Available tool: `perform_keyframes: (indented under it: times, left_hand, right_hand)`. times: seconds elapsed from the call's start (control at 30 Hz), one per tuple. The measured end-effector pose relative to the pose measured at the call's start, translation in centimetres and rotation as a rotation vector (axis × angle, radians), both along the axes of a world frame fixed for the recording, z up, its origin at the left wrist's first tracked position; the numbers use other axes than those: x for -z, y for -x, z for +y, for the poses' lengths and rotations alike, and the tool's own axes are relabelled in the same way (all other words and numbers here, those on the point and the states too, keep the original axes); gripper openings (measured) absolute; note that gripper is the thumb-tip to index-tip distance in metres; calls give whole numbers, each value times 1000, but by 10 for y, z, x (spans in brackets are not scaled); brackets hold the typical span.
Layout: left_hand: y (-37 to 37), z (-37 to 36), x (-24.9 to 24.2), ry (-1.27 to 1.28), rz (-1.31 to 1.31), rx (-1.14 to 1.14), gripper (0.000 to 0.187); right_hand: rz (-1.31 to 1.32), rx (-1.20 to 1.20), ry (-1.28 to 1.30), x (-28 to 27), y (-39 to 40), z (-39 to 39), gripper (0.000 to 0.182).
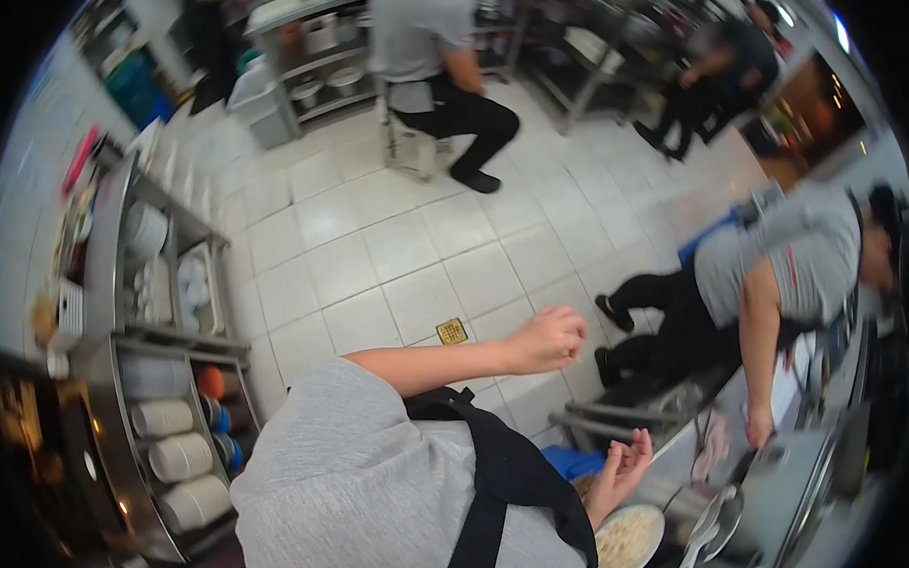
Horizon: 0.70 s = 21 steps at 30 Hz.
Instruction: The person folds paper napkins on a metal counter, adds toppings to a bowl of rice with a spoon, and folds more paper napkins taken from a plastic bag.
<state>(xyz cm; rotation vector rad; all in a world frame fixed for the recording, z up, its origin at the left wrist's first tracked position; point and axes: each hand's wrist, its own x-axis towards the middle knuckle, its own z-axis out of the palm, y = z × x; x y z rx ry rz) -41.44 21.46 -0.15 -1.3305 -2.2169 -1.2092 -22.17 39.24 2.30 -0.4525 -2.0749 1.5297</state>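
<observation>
My left hand (547,339) is held out in mid-air above the tiled floor. Its fingers are curled in, and the palm is hidden, so I cannot make out whether anything is inside. Lower down, my right hand (621,473) has its fingers apart and the palm partly turned up, with nothing in it. Close beside that hand is a white bowl (655,514) of pale, crumbly food. White and metal utensils (711,527), which look like serving spoons or tongs, lie to the right of the bowl.
A co-worker (774,273) leans over the steel counter (772,483) at right, one hand on it. Another person (427,65) sits on a stool at the top. At left stands a shelf unit (126,346) with stacked bowls (180,459). A drain cover (451,331) is in the floor.
</observation>
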Motion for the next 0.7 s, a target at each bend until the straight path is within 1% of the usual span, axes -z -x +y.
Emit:
perform_keyframes:
  times: [0.03, 0.1, 0.13, 0.27, 0.3, 0.33, 0.37, 0.4, 0.43, 0.5, 0.57, 0.63, 0.67, 0.7]
  left_hand:
    - [22, -27, 1, 7, -40, -104, 11]
    - [37, -93, 6, -72, -1, -325, 13]
    - [45, -128, 4, -103, -28, -417, 14]
    - [71, -280, -3, -178, -27, -842, 12]
    - [74, -319, -4, -192, -22, -932, 10]
    - [78, -356, -4, -187, -17, -945, 10]
    - [82, -392, -4, -283, -79, -1031, 9]
    - [84, -427, -2, -376, -146, -1111, 8]
    - [89, -460, -1, -365, -153, -1112, 8]
    - [94, -516, 3, -822, -636, -1055, 9]
    - [96, -561, -2, -823, -646, -1064, 11]
    - [98, -597, 5, -678, -578, -1218, 11]
    - [98, -615, 8, -667, -583, -1232, 11]
    - [99, -632, 12, -586, -496, -1282, 11]
  right_hand:
    - [-44, -42, -19, -10, 28, -12, 44]
    - [-87, -207, -137, -11, 59, -43, 46]
    - [-108, -285, -155, -10, 76, -59, 49]
    - [-261, -638, -464, -10, 138, -139, 56]
    - [-253, -654, -460, -5, 152, -165, 56]
    - [-271, -740, -524, 3, 165, -192, 57]
    - [-291, -822, -587, 8, 176, -222, 57]
    - [-279, -855, -561, 9, 187, -256, 54]
    - [-286, -858, -551, 6, 201, -290, 54]
    - [-257, -1064, 2, -13, 229, -354, 39]
    - [44, -1232, -85, -68, 263, -402, 19]
    - [319, -1343, 145, -142, 273, -440, 4]
    - [601, -1445, 249, -163, 279, -453, 3]
    - [672, -1651, 477, -190, 285, -466, 9]
